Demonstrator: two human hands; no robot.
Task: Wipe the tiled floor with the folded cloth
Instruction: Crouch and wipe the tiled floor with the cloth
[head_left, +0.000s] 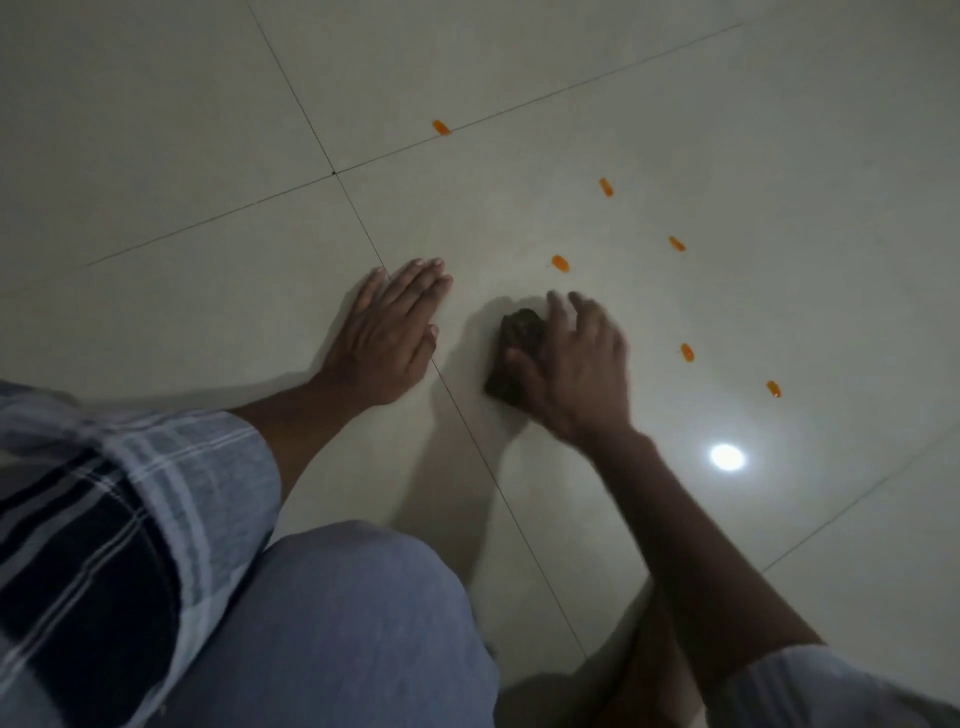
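right hand (571, 364) fingers pressed on cloth (517, 340) | nearest orange spot (560, 263) just beyond fingertips | left hand (389, 332) flat on floor (208, 156), fingers together

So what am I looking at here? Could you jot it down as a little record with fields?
Surface: pale glossy tiled floor with thin dark grout lines
Right hand: pressing a dark folded cloth to the floor, blurred
Left hand: flat on the floor, empty
Marks: six small orange smears, nearest the cloth
Glare: round lamp reflection
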